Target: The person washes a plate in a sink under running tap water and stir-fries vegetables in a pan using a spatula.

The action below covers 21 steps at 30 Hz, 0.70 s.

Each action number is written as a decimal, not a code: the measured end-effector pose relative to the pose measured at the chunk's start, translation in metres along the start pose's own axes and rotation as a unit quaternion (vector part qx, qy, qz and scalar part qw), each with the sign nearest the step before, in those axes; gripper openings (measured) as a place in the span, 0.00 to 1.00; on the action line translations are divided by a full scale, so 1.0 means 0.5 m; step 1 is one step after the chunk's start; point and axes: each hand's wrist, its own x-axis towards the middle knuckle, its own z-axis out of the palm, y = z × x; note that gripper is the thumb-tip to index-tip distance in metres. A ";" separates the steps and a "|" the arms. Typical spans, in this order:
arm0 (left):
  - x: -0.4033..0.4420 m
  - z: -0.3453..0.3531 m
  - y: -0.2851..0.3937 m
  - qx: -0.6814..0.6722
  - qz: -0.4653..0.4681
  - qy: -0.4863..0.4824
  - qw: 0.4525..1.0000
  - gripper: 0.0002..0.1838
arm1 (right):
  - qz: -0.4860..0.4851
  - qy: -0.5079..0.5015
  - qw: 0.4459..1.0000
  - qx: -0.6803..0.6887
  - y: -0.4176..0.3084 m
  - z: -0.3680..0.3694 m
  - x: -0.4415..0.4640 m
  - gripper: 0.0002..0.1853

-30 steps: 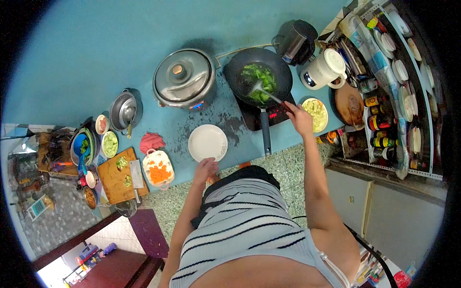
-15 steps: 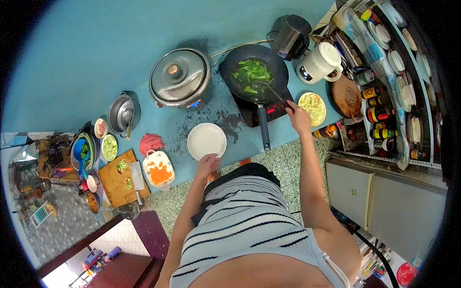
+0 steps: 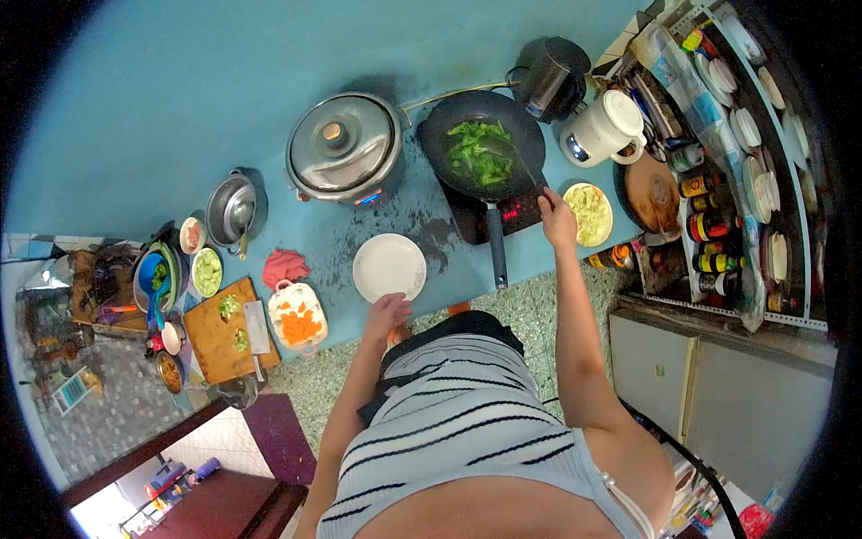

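The greens (image 3: 476, 148) are already cut and in the wok (image 3: 444, 171), which sits on a cooker (image 3: 516, 216) with its red display lit; judging by their bright colour, the cooking seems partway along. The right hand (image 3: 558, 220) is closed round the handle of a spatula (image 3: 527, 169), whose blade is among the greens. The left hand (image 3: 388, 314) is loosely bent at the near rim of the plate (image 3: 388, 260); whether it grips the rim cannot be told. Carrot (image 3: 305, 327) in a dish (image 3: 285, 292) and pale pieces in a bowl (image 3: 610, 226) are cut but outside the wok. Chopped bits and a cleaver (image 3: 256, 328) lie on the board (image 3: 208, 323) at the left of the bench (image 3: 328, 229). The bowl is just beside the right hand, and the wok's handle juts between that hand and the plate. A pot (image 3: 328, 162) stands left of the wok; a kettle (image 3: 558, 81) and jug (image 3: 597, 135) crowd its right.
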 end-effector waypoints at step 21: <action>-0.009 -0.009 0.003 0.003 -0.008 0.009 1.000 0.16 | 0.050 -0.027 0.998 0.022 -0.066 0.103 0.072 0.19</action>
